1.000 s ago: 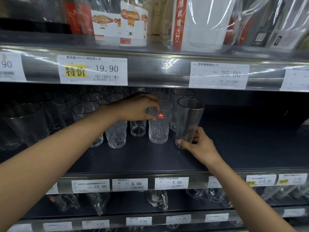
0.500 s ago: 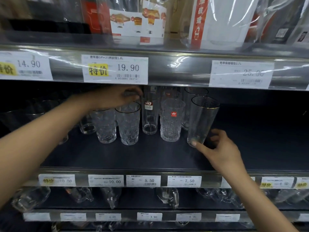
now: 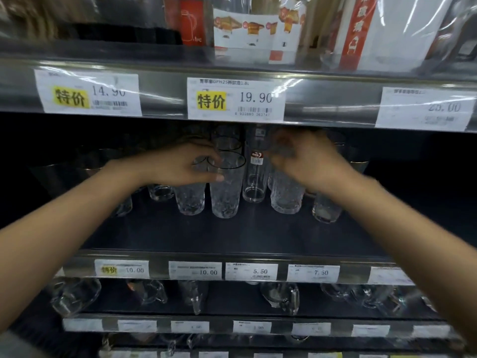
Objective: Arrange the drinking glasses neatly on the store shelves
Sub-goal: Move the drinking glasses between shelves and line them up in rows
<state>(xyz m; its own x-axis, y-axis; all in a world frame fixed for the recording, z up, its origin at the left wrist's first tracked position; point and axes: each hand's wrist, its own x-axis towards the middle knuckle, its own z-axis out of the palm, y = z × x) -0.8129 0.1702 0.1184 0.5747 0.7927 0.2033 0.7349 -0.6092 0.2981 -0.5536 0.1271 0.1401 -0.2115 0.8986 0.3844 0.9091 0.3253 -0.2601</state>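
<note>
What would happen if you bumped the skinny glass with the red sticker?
The skinny glass looks tall with a narrow base, so it would probably tip easily. Its sides look smooth, so it may be slippery to grip. Patterned glasses stand close beside it, so a fall would likely knock them.

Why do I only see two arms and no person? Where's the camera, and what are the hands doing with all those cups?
The camera is worn on the person's head and looks forward and down, so you see only their own arms. The left hand and right hand reach into a dark store shelf where drinking glasses stand upright. The left hand is at a bumpy patterned glass. The right hand is over a second patterned glass. Between them stands a smooth glass with a red sticker. The picture is blurry, so I cannot tell whether either hand is gripping. Price tags line the shelf edge.
</note>
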